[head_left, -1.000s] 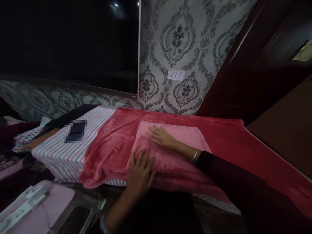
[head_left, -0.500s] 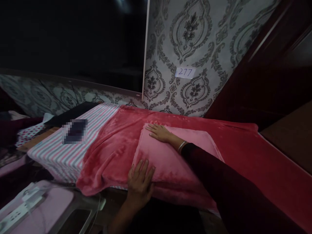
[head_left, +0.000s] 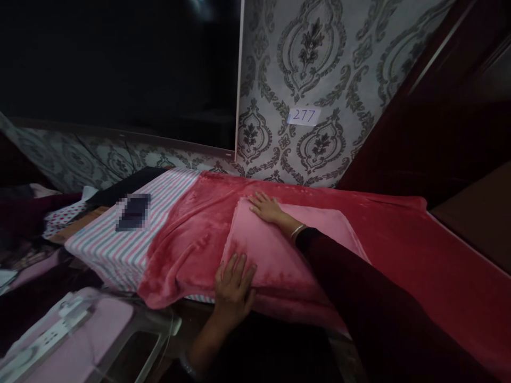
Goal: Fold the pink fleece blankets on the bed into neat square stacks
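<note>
A pink folded cloth (head_left: 275,255) lies flat on a red plush blanket (head_left: 399,250) spread over a long surface. My left hand (head_left: 235,284) rests on the cloth's near left corner, fingers apart and stretched out. Farther back, my right hand (head_left: 265,207) lies flat near the far left corner of the same cloth, its fingers also spread. A bangle circles the right wrist. Neither hand grips anything. My right forearm, in a dark sleeve, hides part of the cloth's right half.
To the left is a striped cloth (head_left: 120,239) with a dark, pixelated object (head_left: 133,213) on it. A pink stool (head_left: 109,319) at the lower left carries a white power strip (head_left: 48,338). A large screen (head_left: 120,69) and a paper marked 277 (head_left: 304,116) are at the wall.
My right hand has shifted slightly toward the back and right along the cloth. The left hand stays at the near left corner. The view has turned a little to the left.
</note>
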Action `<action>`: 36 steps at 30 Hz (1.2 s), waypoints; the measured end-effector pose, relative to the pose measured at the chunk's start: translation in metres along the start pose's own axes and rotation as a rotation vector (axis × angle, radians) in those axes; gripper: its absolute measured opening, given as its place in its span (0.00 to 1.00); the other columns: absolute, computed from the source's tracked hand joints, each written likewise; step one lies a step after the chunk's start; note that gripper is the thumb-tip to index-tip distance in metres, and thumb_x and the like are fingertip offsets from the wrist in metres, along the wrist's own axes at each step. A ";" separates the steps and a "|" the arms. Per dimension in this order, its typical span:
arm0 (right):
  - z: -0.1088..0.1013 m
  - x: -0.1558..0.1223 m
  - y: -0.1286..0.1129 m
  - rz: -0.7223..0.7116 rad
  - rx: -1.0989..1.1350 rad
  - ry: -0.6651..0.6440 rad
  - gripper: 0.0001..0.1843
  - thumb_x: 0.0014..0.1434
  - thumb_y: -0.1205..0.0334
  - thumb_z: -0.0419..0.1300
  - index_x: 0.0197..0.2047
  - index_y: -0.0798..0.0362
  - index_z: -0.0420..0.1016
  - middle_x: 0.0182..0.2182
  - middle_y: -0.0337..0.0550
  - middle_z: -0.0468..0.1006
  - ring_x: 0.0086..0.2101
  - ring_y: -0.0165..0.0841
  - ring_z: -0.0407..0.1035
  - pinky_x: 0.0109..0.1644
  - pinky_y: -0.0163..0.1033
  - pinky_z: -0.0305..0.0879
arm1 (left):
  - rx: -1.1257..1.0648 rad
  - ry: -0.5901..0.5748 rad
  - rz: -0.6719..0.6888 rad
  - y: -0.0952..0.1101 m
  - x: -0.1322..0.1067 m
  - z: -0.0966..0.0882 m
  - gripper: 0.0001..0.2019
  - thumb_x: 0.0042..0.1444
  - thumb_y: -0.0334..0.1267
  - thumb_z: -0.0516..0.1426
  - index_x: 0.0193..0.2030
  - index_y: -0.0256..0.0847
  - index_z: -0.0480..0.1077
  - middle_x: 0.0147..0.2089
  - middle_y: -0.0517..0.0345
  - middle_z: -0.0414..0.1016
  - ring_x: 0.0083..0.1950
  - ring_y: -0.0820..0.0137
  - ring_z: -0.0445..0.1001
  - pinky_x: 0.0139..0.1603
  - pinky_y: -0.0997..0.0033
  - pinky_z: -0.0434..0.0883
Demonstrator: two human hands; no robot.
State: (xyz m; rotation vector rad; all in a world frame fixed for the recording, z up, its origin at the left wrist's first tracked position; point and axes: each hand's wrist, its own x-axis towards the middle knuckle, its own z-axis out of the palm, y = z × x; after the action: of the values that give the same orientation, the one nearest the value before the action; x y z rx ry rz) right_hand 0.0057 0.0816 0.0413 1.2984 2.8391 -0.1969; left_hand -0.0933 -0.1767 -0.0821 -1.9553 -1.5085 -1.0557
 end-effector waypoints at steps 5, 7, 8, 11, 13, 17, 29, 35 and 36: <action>0.010 -0.083 -0.027 -0.227 -0.058 0.061 0.34 0.74 0.44 0.46 0.78 0.45 0.53 0.78 0.51 0.44 0.75 0.51 0.37 0.74 0.69 0.39 | -0.032 -0.080 -0.016 -0.001 0.001 -0.013 0.25 0.63 0.37 0.57 0.68 0.44 0.68 0.71 0.43 0.69 0.74 0.52 0.62 0.71 0.45 0.57; 0.021 -0.121 -0.031 -0.338 -0.037 0.008 0.32 0.75 0.44 0.46 0.77 0.43 0.55 0.77 0.50 0.45 0.75 0.50 0.38 0.73 0.68 0.41 | -0.085 -0.109 -0.048 -0.003 0.010 -0.024 0.25 0.65 0.38 0.55 0.68 0.46 0.68 0.69 0.45 0.71 0.72 0.53 0.66 0.71 0.43 0.57; 0.027 -0.136 -0.032 -0.379 -0.023 -0.010 0.32 0.75 0.44 0.46 0.77 0.43 0.55 0.77 0.50 0.45 0.75 0.49 0.38 0.73 0.68 0.41 | -0.116 -0.119 -0.062 -0.005 0.018 -0.029 0.24 0.66 0.38 0.54 0.69 0.47 0.67 0.69 0.46 0.72 0.70 0.54 0.68 0.71 0.42 0.57; 0.041 -0.162 -0.029 -0.458 0.007 -0.003 0.33 0.75 0.45 0.47 0.77 0.46 0.54 0.76 0.51 0.49 0.75 0.47 0.38 0.75 0.66 0.38 | -0.245 -0.226 -0.041 -0.013 0.055 -0.037 0.25 0.69 0.38 0.48 0.71 0.46 0.65 0.71 0.48 0.69 0.72 0.59 0.66 0.73 0.46 0.58; 0.047 -0.166 -0.027 -0.492 0.014 0.016 0.31 0.75 0.47 0.48 0.76 0.49 0.58 0.75 0.52 0.55 0.75 0.46 0.40 0.76 0.64 0.34 | -0.324 -0.430 0.025 -0.023 0.087 -0.030 0.27 0.71 0.41 0.46 0.75 0.46 0.59 0.76 0.50 0.62 0.77 0.62 0.58 0.76 0.48 0.56; 0.053 -0.165 -0.027 -0.506 0.033 0.029 0.30 0.76 0.51 0.48 0.77 0.45 0.55 0.75 0.48 0.56 0.74 0.45 0.42 0.77 0.62 0.33 | -0.259 -0.836 0.078 -0.054 0.141 0.005 0.29 0.71 0.49 0.46 0.76 0.48 0.56 0.79 0.50 0.53 0.80 0.59 0.49 0.79 0.41 0.45; 0.052 -0.169 -0.027 -0.499 0.110 0.035 0.31 0.75 0.52 0.49 0.78 0.38 0.50 0.77 0.39 0.45 0.76 0.41 0.33 0.77 0.62 0.34 | -0.167 -0.934 -0.177 -0.140 0.189 0.095 0.34 0.71 0.58 0.41 0.78 0.46 0.53 0.81 0.48 0.46 0.81 0.56 0.44 0.79 0.44 0.45; 0.049 -0.167 -0.029 -0.485 0.148 0.003 0.29 0.76 0.50 0.47 0.77 0.39 0.52 0.77 0.38 0.45 0.76 0.40 0.33 0.77 0.60 0.31 | -0.140 -0.960 -0.167 -0.155 0.203 0.097 0.32 0.72 0.53 0.39 0.76 0.40 0.56 0.79 0.49 0.54 0.80 0.63 0.50 0.79 0.57 0.48; 0.047 -0.167 -0.030 -0.481 0.157 -0.004 0.29 0.76 0.49 0.47 0.77 0.39 0.53 0.77 0.38 0.45 0.76 0.40 0.33 0.77 0.60 0.31 | -0.101 -0.989 -0.172 -0.151 0.208 0.093 0.32 0.72 0.53 0.39 0.77 0.40 0.56 0.80 0.48 0.52 0.80 0.60 0.50 0.79 0.53 0.47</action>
State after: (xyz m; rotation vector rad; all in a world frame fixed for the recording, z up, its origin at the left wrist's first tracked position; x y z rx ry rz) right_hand 0.0903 -0.0688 0.0091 0.5994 3.1331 -0.4314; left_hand -0.1870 0.0627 0.0117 -2.6302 -2.1438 -0.1516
